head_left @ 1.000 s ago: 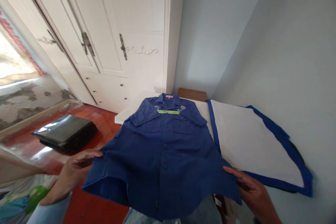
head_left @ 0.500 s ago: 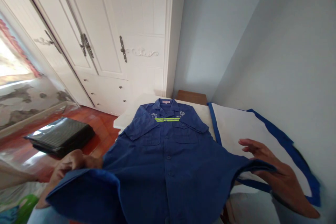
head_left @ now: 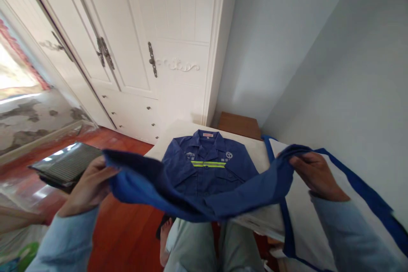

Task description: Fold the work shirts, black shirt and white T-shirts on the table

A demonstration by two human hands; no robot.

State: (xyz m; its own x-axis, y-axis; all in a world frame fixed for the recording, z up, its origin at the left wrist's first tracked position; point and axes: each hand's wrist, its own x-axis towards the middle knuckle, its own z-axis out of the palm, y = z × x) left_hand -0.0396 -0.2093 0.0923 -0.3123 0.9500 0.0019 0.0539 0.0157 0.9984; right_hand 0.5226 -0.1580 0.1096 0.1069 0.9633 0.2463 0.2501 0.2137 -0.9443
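A blue short-sleeved work shirt [head_left: 207, 178] with a yellow-green reflective stripe lies face up on a white table [head_left: 183, 129], its collar at the far end. Its hem is raised off the near edge, stretched between both hands and sagging in the middle. My left hand [head_left: 94, 180] pinches the hem at the left corner. On the other side my right hand [head_left: 314, 174] is closed round the right corner of the hem. Both short sleeves are folded inward over the front.
White wardrobe [head_left: 178, 21] behind the table; brown wooden box [head_left: 239, 124] by the wall. To the right lies a white sheet with blue edging [head_left: 306, 225]. A dark plastic-wrapped package [head_left: 66, 163] rests on the red floor [head_left: 124, 229] at left.
The shirt's hem has been lifted from hanging low near me to above the table edge, folding upward. My right hand has closed on its corner; both hands have risen.
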